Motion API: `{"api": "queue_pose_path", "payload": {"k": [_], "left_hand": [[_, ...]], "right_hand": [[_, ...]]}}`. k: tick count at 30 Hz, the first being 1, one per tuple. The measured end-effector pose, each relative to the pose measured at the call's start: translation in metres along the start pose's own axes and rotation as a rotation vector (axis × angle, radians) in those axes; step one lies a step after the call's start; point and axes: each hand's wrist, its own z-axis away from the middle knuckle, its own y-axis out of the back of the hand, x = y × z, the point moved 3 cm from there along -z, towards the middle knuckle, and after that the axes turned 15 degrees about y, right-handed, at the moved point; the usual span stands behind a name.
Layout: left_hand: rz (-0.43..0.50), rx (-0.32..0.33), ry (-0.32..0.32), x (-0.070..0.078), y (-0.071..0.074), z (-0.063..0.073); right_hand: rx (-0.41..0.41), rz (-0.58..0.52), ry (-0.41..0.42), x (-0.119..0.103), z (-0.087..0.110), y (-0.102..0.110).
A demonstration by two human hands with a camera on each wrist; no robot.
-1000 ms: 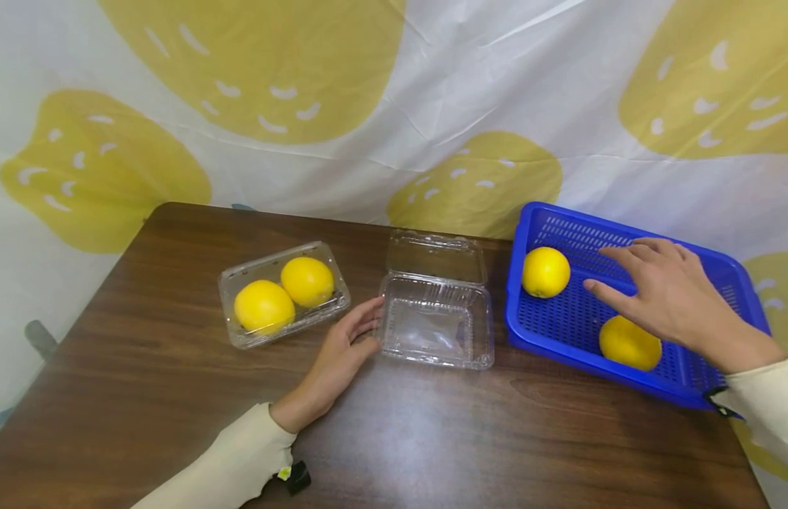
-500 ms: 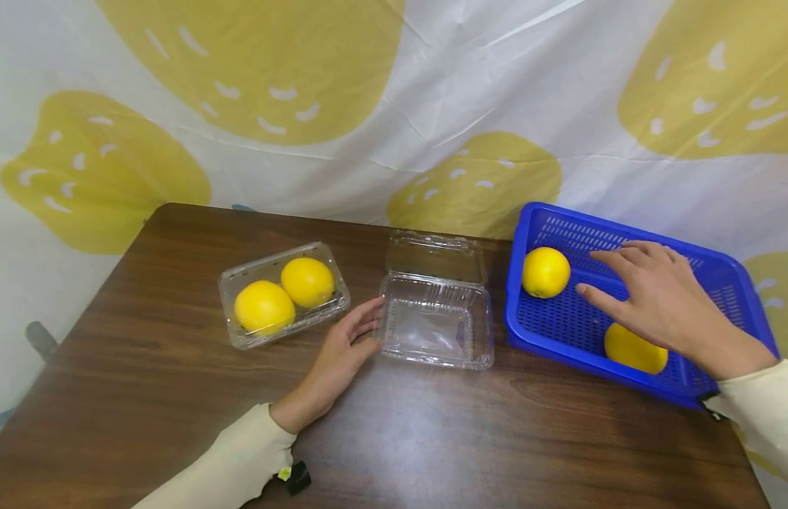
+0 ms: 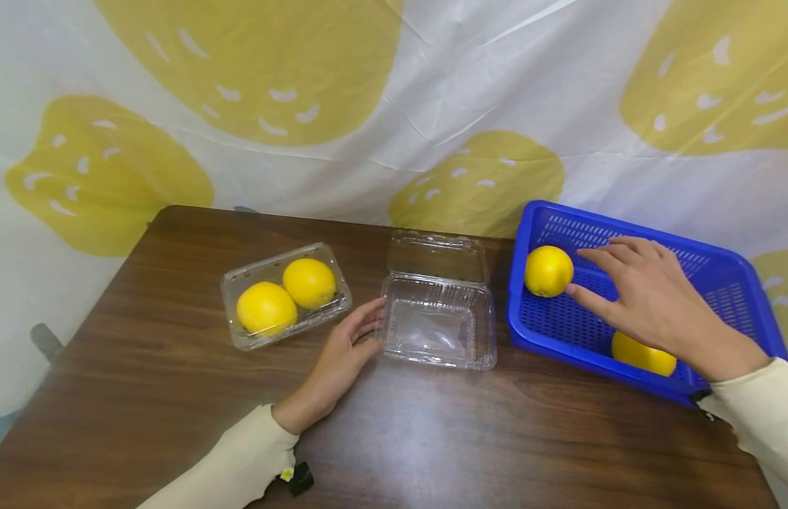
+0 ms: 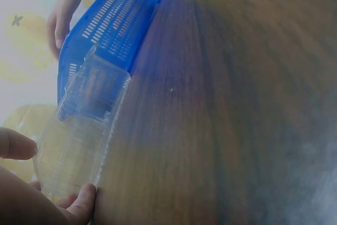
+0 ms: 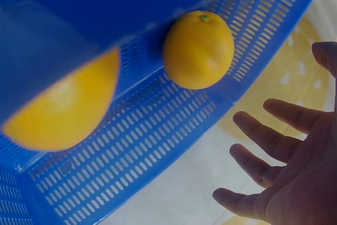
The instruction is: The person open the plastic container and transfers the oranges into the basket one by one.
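Note:
My left hand [image 3: 335,360] has its fingertips and thumb against the left side of a clear plastic clamshell box [image 3: 435,332], whose lid is folded back. In the left wrist view the thumb and fingers touch the near wall of that box. Over the blue plastic basket [image 3: 574,346] hovers my right hand [image 3: 648,293], fingers spread and holding nothing. An orange [image 3: 549,271] lies in the basket's left corner, close to the right thumb and index fingertips. Another orange [image 3: 642,355] lies nearer the front, partly hidden beneath the hand; both oranges also show in the right wrist view.
Left of the open box, a second clear box [image 3: 241,339] with two oranges [image 3: 266,308] in it stands on the brown wooden table [image 3: 419,438]. A white curtain [image 3: 292,170] with yellow fruit prints hangs right behind the table's back edge.
My right hand has moved left over the basket, toward the orange in its left corner, and covers more of the front orange. The left hand has stayed at the box.

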Motion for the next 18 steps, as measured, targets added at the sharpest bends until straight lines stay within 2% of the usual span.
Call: {"api": "queue_pose_path", "payload": {"k": [8, 18], "left_hand": [[-0.003, 0.003, 0.000, 0.000, 0.001, 0.001], [-0.006, 0.009, 0.005, 0.001, 0.003, 0.003]], "right_hand": [[-0.004, 0.002, 0.007, -0.005, -0.002, 0.000], [0.033, -0.011, 0.036, -0.018, -0.006, -0.002]]}}
